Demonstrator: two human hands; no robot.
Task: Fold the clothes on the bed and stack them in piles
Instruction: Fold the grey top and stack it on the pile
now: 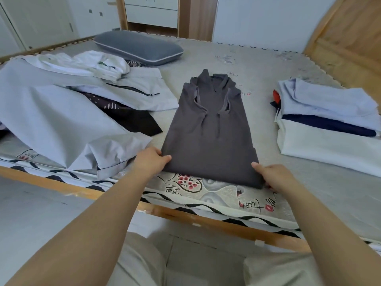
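A dark grey hooded top (208,131) lies flat in the middle of the bed (257,65), sides folded in, hood pointing away from me. My left hand (151,159) pinches its near left corner, thumb on top. My right hand (275,175) pinches the near right corner, fingers tucked under the hem. To the right stands a pile of folded clothes (329,129): pale blue on top, navy and white below. To the left lies a heap of unfolded clothes (61,112), pale grey, white and black.
A grey pillow (138,47) rests at the far side of the bed. The wooden bed rail (185,215) runs across in front of my legs. A wooden headboard (350,38) rises at the right. White cupboards stand behind the bed.
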